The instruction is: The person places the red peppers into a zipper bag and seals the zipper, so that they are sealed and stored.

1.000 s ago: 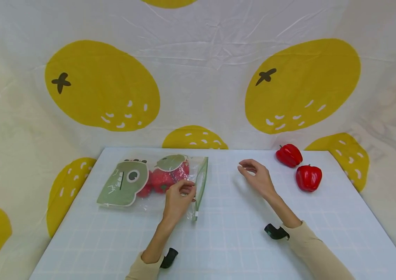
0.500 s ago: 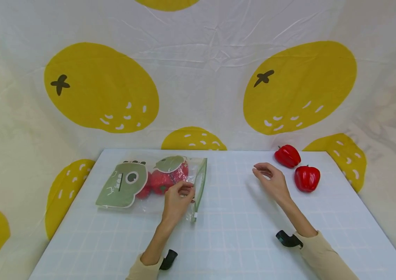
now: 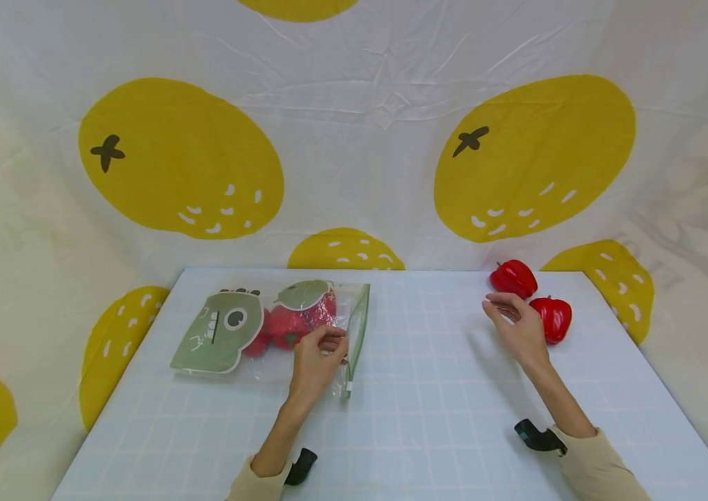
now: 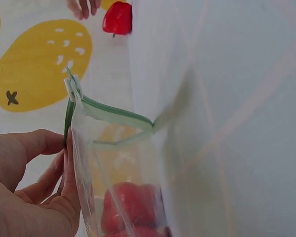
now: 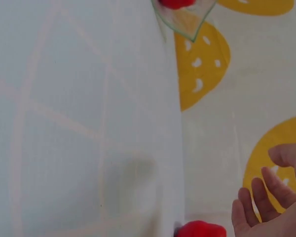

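Note:
A clear zip bag (image 3: 219, 334) with a green cartoon print lies at the left of the table, several red bell peppers (image 3: 286, 325) inside it. My left hand (image 3: 319, 358) pinches the upper layer of its mouth between thumb and fingers, and the green-edged opening gapes in the left wrist view. The white slider (image 4: 71, 89) sits at one end of that edge. My right hand (image 3: 519, 330) is in the air with relaxed, loosely bent fingers and holds nothing. Close to it are two loose red bell peppers: one behind (image 3: 513, 278), another to the right (image 3: 553, 320), partly covered by the hand.
A white table (image 3: 416, 431) with a faint grid carries everything. Behind and beside it hangs a pale cloth (image 3: 360, 167) printed with big yellow fruit. The far table edge runs just behind the bag and the rear pepper.
My right hand has moved right across the table, up to the loose bell peppers, and now overlaps the nearer one in the head view. My left hand keeps its pinch on the bag.

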`<control>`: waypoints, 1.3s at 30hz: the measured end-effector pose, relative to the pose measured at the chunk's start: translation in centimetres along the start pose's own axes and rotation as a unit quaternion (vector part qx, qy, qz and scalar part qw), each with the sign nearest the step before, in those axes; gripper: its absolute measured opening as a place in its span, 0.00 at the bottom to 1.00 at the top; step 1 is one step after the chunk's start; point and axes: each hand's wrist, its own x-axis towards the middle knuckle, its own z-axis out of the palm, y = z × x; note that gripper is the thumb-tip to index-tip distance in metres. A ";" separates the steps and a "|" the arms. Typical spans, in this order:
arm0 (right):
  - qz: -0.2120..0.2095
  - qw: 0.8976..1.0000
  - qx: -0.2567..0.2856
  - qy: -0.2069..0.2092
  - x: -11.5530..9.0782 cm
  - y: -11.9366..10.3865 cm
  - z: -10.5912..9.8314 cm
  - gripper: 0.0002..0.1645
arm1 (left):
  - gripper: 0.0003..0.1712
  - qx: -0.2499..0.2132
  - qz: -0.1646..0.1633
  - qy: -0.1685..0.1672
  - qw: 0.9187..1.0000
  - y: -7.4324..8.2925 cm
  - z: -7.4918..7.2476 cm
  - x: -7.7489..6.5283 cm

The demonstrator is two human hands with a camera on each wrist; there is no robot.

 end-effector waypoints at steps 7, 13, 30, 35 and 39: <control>0.033 0.998 -0.010 0.048 -0.2 0.5 -1.7 0.30 | 0.07 -0.004 0.005 -0.002 1.000 -0.2 -0.1 -0.2; 0.076 0.994 -0.017 0.082 0.0 1.1 -2.8 0.31 | 0.07 0.005 0.001 -0.002 1.000 -0.2 -0.1 -0.3; 0.116 0.981 -0.038 0.153 0.7 3.6 -5.2 0.31 | 0.06 0.016 0.010 -0.004 1.000 -0.1 -0.1 -0.5; 0.123 0.979 -0.039 0.158 0.9 4.2 -5.6 0.32 | 0.06 0.018 0.007 -0.004 1.000 0.0 -0.1 -0.3; 0.130 0.980 -0.045 0.147 1.1 4.7 -5.7 0.33 | 0.06 0.018 0.003 -0.005 1.000 0.0 -0.1 -0.3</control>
